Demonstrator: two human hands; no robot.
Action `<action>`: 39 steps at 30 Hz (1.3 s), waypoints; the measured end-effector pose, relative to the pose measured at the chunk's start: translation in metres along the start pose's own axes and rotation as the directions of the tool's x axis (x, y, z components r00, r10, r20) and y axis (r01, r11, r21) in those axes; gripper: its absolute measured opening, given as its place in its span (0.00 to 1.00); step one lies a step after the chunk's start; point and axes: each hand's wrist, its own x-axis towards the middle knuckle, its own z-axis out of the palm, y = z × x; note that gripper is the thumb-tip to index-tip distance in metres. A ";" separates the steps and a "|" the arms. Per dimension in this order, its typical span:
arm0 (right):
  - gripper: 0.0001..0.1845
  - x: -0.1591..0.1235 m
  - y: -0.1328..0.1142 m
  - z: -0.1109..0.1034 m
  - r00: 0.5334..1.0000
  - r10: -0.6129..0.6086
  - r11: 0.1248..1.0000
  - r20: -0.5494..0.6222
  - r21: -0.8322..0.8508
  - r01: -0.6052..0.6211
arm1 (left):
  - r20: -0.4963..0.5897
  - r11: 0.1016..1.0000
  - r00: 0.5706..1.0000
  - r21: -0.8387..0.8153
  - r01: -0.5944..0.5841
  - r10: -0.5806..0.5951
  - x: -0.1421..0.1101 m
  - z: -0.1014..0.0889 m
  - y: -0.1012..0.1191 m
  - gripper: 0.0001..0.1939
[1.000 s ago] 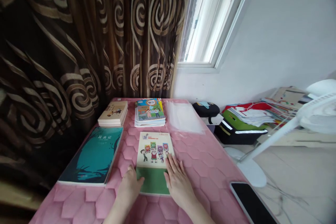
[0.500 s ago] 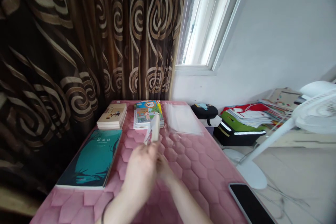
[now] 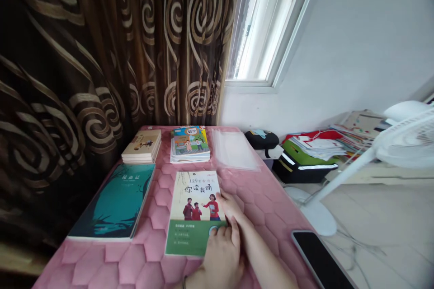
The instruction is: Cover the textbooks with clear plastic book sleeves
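Note:
A thin book (image 3: 195,198) with a white and green cover showing three figures lies face up on the pink quilted table cover (image 3: 271,207). My left hand (image 3: 222,253) rests palm down on the book's lower right corner, fingers slightly bent. Just beyond it my right hand (image 3: 230,205) lies at the book's right edge, fingers stretched flat against cover and table. Neither hand grips anything.
A large teal book (image 3: 117,198) lies left of the thin book. Behind are a beige book stack (image 3: 142,144), a colourful book stack (image 3: 189,142) and a clear plastic sleeve (image 3: 233,149). A dark phone (image 3: 322,262) sits at the near right edge. A white fan (image 3: 400,144) stands right.
The thin book was lifted on edge, turned over and laid down with its other cover up. Both hands came back down onto its right side.

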 end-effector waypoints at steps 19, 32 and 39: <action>0.19 0.012 0.000 0.003 0.983 0.003 0.962 -0.183 -0.269 -0.053 | 0.064 0.932 0.933 0.096 0.348 -0.355 0.039 0.008 -0.095 0.29; 0.18 0.013 0.000 -0.004 0.987 -0.025 0.969 -0.156 -0.246 -0.014 | 0.051 0.928 0.927 0.034 0.371 -0.373 0.101 0.011 -0.166 0.30; 0.25 0.012 -0.019 -0.002 0.965 -0.177 0.765 -0.193 -0.644 0.011 | 0.047 0.934 0.934 0.077 0.350 -0.354 0.097 0.008 -0.169 0.30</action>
